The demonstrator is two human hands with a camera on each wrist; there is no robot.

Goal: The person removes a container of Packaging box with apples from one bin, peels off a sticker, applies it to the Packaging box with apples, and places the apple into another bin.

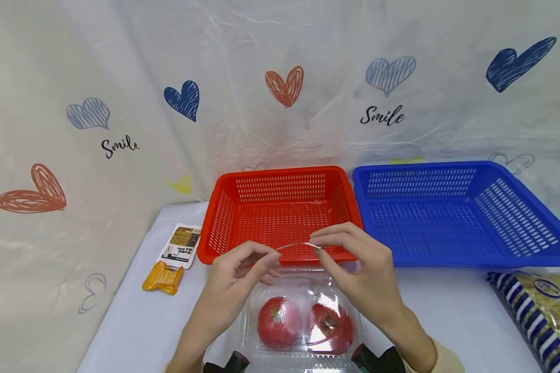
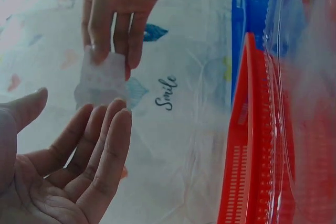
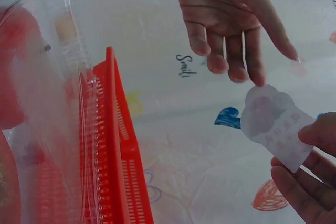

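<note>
Between thumb and fingers, my right hand (image 1: 366,264) pinches a thin whitish label (image 3: 270,121) by its straight-sided end. The label's other end is rounded and scalloped, and faint pink marks show on it; in the head view it appears nearly edge-on. My left hand (image 1: 235,282) is held up beside it, palm up, fingers extended and thumb apart, with fingertips right at the scalloped edge. Below both hands lies a closed clear plastic clamshell box (image 1: 289,284). Inside are two red apples, one on the left (image 1: 276,326) and another apple (image 1: 338,331) on the right.
Behind the box stands a red basket (image 1: 280,176), with a blue basket (image 1: 466,260) to its right. At left lie a white and brown packet (image 1: 182,246) and an orange-wrapped item (image 1: 163,278). A striped bag (image 1: 536,321) of yellowish food sits at the right edge.
</note>
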